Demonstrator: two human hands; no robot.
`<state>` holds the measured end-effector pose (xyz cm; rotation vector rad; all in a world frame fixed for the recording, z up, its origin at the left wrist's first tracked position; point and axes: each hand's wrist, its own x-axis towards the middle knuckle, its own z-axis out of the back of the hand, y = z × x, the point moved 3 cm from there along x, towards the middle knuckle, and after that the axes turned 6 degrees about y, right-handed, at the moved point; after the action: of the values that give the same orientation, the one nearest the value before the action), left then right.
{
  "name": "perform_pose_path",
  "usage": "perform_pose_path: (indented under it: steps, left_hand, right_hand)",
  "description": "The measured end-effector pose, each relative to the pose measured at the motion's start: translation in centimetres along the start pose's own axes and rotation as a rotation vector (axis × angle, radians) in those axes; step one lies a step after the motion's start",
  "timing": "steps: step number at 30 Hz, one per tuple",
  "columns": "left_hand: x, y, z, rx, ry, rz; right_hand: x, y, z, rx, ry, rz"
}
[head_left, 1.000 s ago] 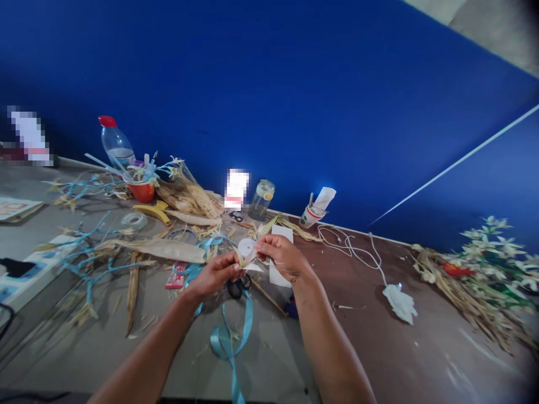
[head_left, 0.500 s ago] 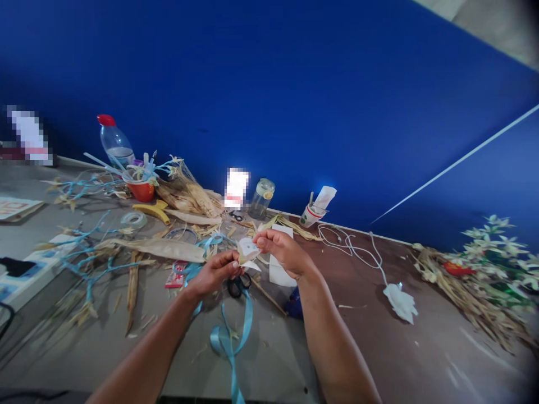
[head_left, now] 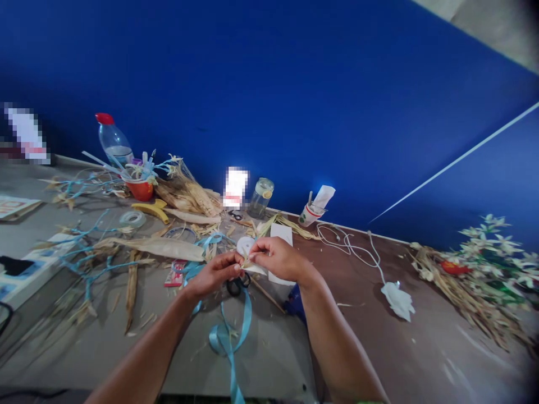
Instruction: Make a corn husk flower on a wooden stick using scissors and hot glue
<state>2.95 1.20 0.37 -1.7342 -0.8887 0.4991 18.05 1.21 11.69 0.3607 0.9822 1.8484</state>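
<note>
My left hand (head_left: 219, 272) is closed in a pinch on a small pale husk piece (head_left: 247, 262), most of it covered by fingers. My right hand (head_left: 280, 258) is closed too, its thumb and fingertips pressed on the same piece, right against my left fingertips. Just beneath the hands, black-handled scissors (head_left: 234, 286) lie on the table. A white spool (head_left: 244, 245) is partly visible behind my fingers. Light blue ribbon (head_left: 221, 339) curls over the table between my forearms.
Dried husks (head_left: 164, 248) and blue-wrapped stems (head_left: 90, 269) spread across the left. A red cup (head_left: 141, 191), a bottle (head_left: 115, 143) and a glass jar (head_left: 261, 199) stand along the blue wall. White cable (head_left: 357, 247) and white-flowered stems (head_left: 497, 252) lie right.
My right hand has come down and left, so its fingertips now meet those of my left hand over the husk piece. The left hand stays nearly in place.
</note>
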Motion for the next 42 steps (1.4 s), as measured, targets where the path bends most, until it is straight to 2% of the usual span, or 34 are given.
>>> perform_pose_path:
  steps: [9,14,22,25,29,34,36,40,42]
  left_hand:
    - [-0.1,0.2,0.1,0.036,0.061,0.018]
    - [-0.3,0.3,0.1,0.050,0.119,0.065]
    - [-0.6,0.1,0.0,-0.128,0.134,0.133]
    - [-0.6,-0.3,-0.1,-0.152,0.113,0.128]
    - [-0.5,-0.5,-0.1,-0.198,0.099,0.093]
    - [-0.2,-1.1,-0.2,-0.260,0.046,-0.006]
    - [-0.1,-1.2,-0.2,-0.277,0.009,-0.025]
    - [0.1,-0.8,0.1,-0.290,-0.064,-0.004]
    - [0.2,-0.5,0.3,-0.282,-0.110,0.002]
  right_hand:
    - [0.5,0.4,-0.3,-0.060,-0.004,0.047]
    - [0.4,1.0,-0.3,-0.075,0.050,0.083]
    - [0.5,1.2,-0.8,0.125,0.125,0.018]
    - [0.6,0.4,-1.1,0.298,0.138,-0.008]
    - [0.4,-0.7,-1.1,0.616,0.020,-0.001]
    - [0.0,-2.3,-2.5,0.939,-0.287,-0.004]
    - [0.0,-2.6,-3.9,0.970,-0.331,-0.015]
    - [0.2,-2.0,-6.5,0.904,-0.243,0.074]
    - [0.2,-1.8,-7.0,0.840,-0.302,0.083]
